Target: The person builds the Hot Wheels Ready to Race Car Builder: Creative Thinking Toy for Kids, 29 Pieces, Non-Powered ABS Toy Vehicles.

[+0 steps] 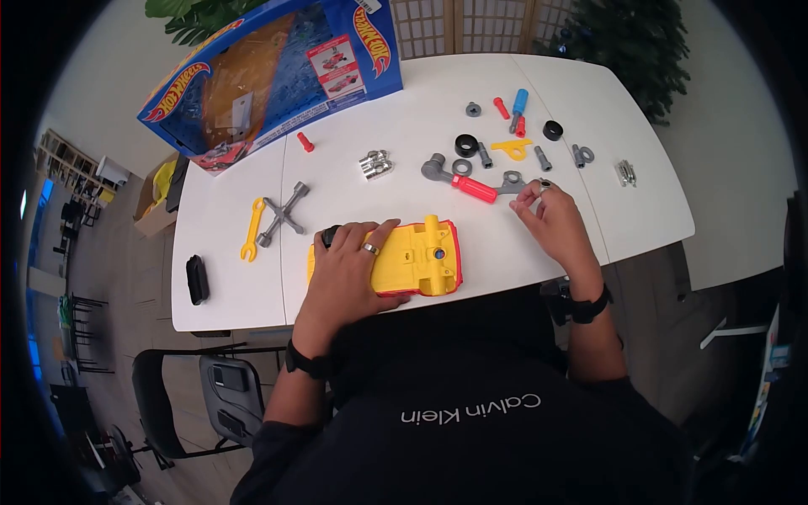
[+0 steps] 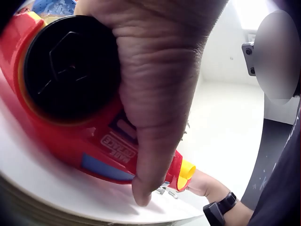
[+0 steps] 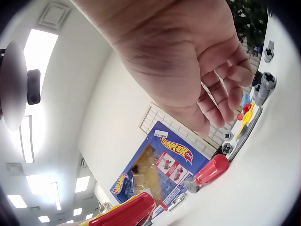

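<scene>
A toy car [image 1: 404,261] lies upside down at the table's near edge, its yellow underside up and its red body below. My left hand [image 1: 347,268] grips its left part, fingers across the underside and thumb [image 2: 153,165] along the red side. Close by that hand is a black wheel [image 2: 70,70] on the car. My right hand [image 1: 551,220] is raised over the table with loosely bent fingers and nothing between them. Nearest to it are a grey wrench [image 1: 512,188] and a toy power tool with a red handle [image 1: 475,188].
Yellow wrench [image 1: 252,229], grey cross wrench [image 1: 284,215] and a black piece [image 1: 197,279] lie left. Silver parts [image 1: 375,165] are mid-table. Grey bolts, black wheels [image 1: 466,145], a blue-handled screwdriver [image 1: 519,105] and a yellow piece [image 1: 512,150] lie right. A Hot Wheels box [image 1: 278,76] stands behind.
</scene>
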Demonstrator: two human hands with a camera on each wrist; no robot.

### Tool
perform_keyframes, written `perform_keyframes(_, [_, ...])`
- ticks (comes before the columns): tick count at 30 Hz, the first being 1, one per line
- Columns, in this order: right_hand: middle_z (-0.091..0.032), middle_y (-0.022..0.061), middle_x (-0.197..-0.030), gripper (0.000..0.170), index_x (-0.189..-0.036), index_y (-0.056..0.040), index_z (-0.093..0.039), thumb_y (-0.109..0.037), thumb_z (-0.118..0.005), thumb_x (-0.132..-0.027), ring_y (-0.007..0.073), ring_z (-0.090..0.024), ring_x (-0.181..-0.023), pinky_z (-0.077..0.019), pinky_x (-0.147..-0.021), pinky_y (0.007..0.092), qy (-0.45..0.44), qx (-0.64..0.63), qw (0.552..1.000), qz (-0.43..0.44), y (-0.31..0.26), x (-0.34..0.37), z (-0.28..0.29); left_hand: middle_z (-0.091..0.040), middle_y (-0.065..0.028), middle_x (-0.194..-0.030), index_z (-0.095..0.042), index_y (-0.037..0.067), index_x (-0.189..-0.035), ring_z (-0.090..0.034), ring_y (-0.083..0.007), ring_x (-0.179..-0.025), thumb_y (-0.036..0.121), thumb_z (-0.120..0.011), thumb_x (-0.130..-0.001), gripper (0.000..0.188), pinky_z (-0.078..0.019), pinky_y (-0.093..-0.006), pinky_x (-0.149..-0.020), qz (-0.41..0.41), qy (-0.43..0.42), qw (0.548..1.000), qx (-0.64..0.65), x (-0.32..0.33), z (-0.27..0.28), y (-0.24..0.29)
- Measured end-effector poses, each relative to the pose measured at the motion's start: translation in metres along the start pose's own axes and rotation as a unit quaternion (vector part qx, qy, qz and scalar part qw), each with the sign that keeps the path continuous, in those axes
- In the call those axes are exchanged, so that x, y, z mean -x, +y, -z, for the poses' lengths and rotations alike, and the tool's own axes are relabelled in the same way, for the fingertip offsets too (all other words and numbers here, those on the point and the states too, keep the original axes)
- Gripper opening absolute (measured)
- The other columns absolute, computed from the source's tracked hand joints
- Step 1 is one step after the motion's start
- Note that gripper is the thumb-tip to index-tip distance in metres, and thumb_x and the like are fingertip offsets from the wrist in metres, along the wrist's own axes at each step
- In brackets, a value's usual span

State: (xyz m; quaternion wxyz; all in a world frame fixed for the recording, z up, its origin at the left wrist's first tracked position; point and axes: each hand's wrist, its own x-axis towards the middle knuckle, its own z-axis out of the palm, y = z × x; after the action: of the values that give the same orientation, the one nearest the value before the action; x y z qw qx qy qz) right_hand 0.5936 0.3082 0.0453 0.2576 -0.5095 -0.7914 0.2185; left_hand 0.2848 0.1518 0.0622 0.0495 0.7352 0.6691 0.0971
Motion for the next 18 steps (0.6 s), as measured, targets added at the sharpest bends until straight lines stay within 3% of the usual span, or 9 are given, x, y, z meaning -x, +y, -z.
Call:
perform_keyframes(5, [-0.069, 0.0129, -0.092, 0.023, -0.098, -0.0024, -0.07, -0.024, -0.077, -0.094, 0.025, -0.061, -0.064, -0.0526, -0.068, 0.038, -0.002, 0.01, 0.999, 0.035, -0.021, 0.002, -0.008, -0.061, -0.0083, -0.138, -0.049, 0.022, -0.155, -0.054, -0.0319, -0.132, 0.056, -0.094, -0.062, 0.109, -0.034, -0.0631, -0.114, -0.007, 0.005, 1.0, 0.013, 0.001, 0.0, -0.003])
perform_keyframes(7, [-0.069, 0.0145, -0.111, 0.038, -0.121, -0.0065, -0.069, -0.03, -0.081, -0.093, 0.0254, -0.064, -0.077, -0.0549, -0.075, 0.0386, -0.099, 0.02, 0.995, 0.014, -0.03, 0.004, -0.01, -0.061, -0.0084, -0.138, -0.049, 0.023, -0.155, -0.055, -0.0319, -0.131, 0.056, -0.093, -0.062, 0.108, -0.0344, -0.0625, -0.113, -0.009, 0.008, 1.0, 0.023, 0.002, 0.0, -0.005])
perform_keyframes(8, [-0.069, 0.0145, -0.111, 0.038, -0.121, -0.0065, -0.069, -0.03, -0.081, -0.093, 0.0254, -0.064, -0.077, -0.0549, -0.075, 0.0386, -0.1, 0.02, 0.995, 0.015, -0.037, 0.008, -0.011, -0.061, -0.0084, -0.138, -0.049, 0.023, -0.155, -0.055, -0.0319, -0.131, 0.056, -0.093, -0.062, 0.108, -0.0344, -0.0625, -0.113, -0.008, 0.009, 1.0, 0.023, 0.002, 0.0, -0.006])
perform_keyframes(10, [-0.059, 0.019, -0.139, 0.085, -0.152, -0.0103, -0.05, -0.041, -0.089, -0.084, 0.0274, -0.066, -0.101, -0.0561, -0.086, 0.0397, -0.142, -0.122, 0.974, 0.125, -0.052, 0.017, -0.012, -0.061, -0.008, -0.137, -0.05, 0.021, -0.155, -0.055, -0.0309, -0.131, 0.055, -0.093, -0.062, 0.108, -0.0341, -0.0624, -0.114, -0.007, 0.013, 1.0, 0.024, 0.003, 0.0, -0.006])
perform_keyframes(11, [-0.041, 0.0218, -0.158, 0.131, -0.168, -0.0105, -0.02, -0.05, -0.097, -0.07, 0.0336, -0.055, -0.132, -0.0512, -0.106, 0.0441, -0.229, -0.155, 0.955, 0.111, -0.058, 0.017, -0.01, -0.061, -0.008, -0.137, -0.05, 0.021, -0.155, -0.055, -0.0309, -0.131, 0.055, -0.093, -0.062, 0.108, -0.0341, -0.0624, -0.114, -0.006, 0.012, 1.0, 0.025, 0.003, 0.0, -0.006])
perform_keyframes(12, [-0.041, 0.0218, -0.158, 0.131, -0.168, -0.0105, -0.02, -0.05, -0.097, -0.07, 0.0336, -0.055, -0.132, -0.0512, -0.106, 0.0441, -0.23, -0.155, 0.954, 0.11, -0.061, 0.02, -0.015, -0.061, -0.0079, -0.136, -0.05, 0.021, -0.155, -0.055, -0.0302, -0.131, 0.055, -0.093, -0.062, 0.108, -0.0336, -0.0628, -0.114, -0.006, 0.015, 1.0, 0.025, 0.004, 0.0, -0.005])
perform_keyframes(14, [-0.038, 0.0232, -0.161, 0.143, -0.17, -0.0078, -0.014, -0.05, -0.1, -0.063, 0.0385, -0.044, -0.145, -0.0423, -0.118, 0.0476, -0.178, -0.124, 0.953, 0.213, -0.07, 0.027, -0.027, -0.061, -0.0078, -0.136, -0.05, 0.02, -0.154, -0.056, -0.0296, -0.131, 0.055, -0.093, -0.062, 0.108, -0.0332, -0.0633, -0.115, -0.006, 0.016, 0.999, 0.027, 0.005, -0.001, -0.005])
perform_keyframes(15, [-0.037, 0.0234, -0.162, 0.142, -0.17, -0.0077, -0.011, -0.042, -0.1, -0.065, 0.0412, -0.037, -0.15, -0.0345, -0.125, 0.0487, -0.188, -0.113, 0.951, 0.217, -0.076, 0.028, -0.03, -0.061, -0.0078, -0.135, -0.05, 0.02, -0.154, -0.056, -0.0293, -0.13, 0.056, -0.093, -0.063, 0.107, -0.0323, -0.0637, -0.115, -0.014, 0.028, 0.999, 0.021, 0.005, -0.003, -0.006])
perform_keyframes(18, [-0.038, 0.0234, -0.159, 0.134, -0.17, -0.009, -0.014, -0.033, -0.097, -0.067, 0.042, -0.039, -0.147, -0.039, -0.122, 0.0479, -0.206, -0.116, 0.947, 0.216, -0.078, 0.028, -0.045, -0.062, -0.0082, -0.134, -0.051, 0.019, -0.153, -0.057, -0.0291, -0.129, 0.056, -0.092, -0.063, 0.106, -0.0302, -0.0638, -0.117, -0.033, 0.055, 0.998, 0.018, 0.005, -0.006, -0.008])
